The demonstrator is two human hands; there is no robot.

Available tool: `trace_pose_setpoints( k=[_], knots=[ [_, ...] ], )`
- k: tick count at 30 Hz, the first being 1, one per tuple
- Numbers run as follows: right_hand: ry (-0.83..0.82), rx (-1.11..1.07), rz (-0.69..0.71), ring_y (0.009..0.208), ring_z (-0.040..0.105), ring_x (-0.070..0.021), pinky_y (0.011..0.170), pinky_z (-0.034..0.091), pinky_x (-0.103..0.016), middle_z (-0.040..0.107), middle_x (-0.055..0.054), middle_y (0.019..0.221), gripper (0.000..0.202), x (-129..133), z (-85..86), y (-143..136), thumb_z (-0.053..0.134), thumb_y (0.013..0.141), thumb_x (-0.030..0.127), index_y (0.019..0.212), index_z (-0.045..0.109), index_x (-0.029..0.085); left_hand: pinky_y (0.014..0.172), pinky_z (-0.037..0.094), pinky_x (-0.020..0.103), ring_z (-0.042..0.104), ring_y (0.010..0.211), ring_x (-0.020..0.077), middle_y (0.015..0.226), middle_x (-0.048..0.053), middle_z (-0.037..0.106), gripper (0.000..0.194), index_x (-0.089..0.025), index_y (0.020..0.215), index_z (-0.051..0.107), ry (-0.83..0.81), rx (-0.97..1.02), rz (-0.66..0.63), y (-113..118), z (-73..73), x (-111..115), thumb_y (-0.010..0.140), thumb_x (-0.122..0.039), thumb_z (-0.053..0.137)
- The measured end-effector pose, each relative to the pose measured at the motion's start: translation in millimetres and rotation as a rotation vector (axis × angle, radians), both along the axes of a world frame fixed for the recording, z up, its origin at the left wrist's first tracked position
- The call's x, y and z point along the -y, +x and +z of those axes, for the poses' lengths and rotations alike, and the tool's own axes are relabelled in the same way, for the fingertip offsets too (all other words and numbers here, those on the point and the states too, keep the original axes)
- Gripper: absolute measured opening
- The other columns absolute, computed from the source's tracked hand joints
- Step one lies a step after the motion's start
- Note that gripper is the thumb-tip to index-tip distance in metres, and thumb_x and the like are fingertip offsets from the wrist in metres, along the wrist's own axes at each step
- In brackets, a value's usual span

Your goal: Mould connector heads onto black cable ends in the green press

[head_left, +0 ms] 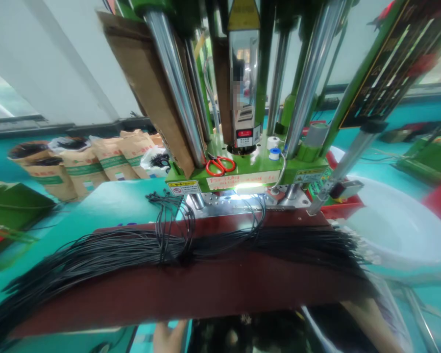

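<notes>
At the bottom edge, my left hand (168, 337) shows two fingertips, apart and pointing up, just below the front edge of a dark red board (213, 289). Nothing shows between them. My right hand (367, 318) is at the lower right, by the board's right end; its fingers are blurred and hidden. A long bundle of thin black cables (110, 252) lies across the board, its left end hanging past the edge. Several cables arch from the bundle toward the metal plate (228, 202) of a green press (250, 159).
Red-handled scissors (220, 165) and a small blue-and-white spool (274, 154) rest on the press ledge. Steel columns (176, 83) rise above. At right are a white tub (400, 220) and a red tray (341, 211). Filled paper sacks (81, 169) stand at left.
</notes>
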State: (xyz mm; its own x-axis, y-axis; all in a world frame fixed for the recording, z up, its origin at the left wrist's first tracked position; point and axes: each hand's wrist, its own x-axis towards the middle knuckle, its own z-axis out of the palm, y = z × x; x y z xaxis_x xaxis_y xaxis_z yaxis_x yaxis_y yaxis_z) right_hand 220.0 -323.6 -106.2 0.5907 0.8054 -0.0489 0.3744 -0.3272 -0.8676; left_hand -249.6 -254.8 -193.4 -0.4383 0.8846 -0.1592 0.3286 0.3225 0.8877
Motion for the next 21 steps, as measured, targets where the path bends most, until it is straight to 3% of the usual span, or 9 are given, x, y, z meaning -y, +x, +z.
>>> trace_pose_setpoints(
  k=[8, 14, 21],
  knots=[
    [-0.011, 0.006, 0.026, 0.064, 0.063, -0.0289, 0.063, 0.055, -0.037, 0.065, -0.005, 0.054, 0.016, -0.7, 9.0, -7.1, 0.06, 0.052, 0.04, 0.056, 0.057, 0.024, 0.097, 0.033, 0.049, 0.054, 0.103, 0.036, 0.081, 0.012, 0.067, 0.068, -0.01, 0.094, 0.063, 0.001, -0.028, -0.002, -3.6, -2.0, 2.5, 0.043, -0.054, 0.069],
    [0.0, 0.004, 0.012, 0.068, 0.064, -0.0272, 0.063, 0.055, -0.036, 0.071, -0.008, 0.079, 0.025, 3.9, -2.1, -1.5, 0.063, 0.053, 0.039, 0.071, 0.063, 0.021, 0.096, 0.034, 0.052, 0.057, 0.096, 0.0365, 0.068, 0.008, 0.066, 0.07, -0.011, 0.095, 0.064, 0.009, -0.009, 0.003, -4.5, 0.5, 0.1, 0.039, -0.051, 0.071],
    [-0.041, 0.024, 0.064, 0.062, 0.063, -0.0264, 0.069, 0.054, -0.039, 0.066, -0.005, 0.06, 0.025, 4.2, -2.6, -2.2, 0.062, 0.057, 0.044, 0.069, 0.061, 0.021, 0.097, 0.033, 0.051, 0.058, 0.096, 0.0344, 0.068, 0.008, 0.066, 0.061, -0.012, 0.088, 0.064, 0.031, 0.007, 0.008, -1.1, 2.4, 2.7, 0.042, -0.05, 0.071]
  ],
)
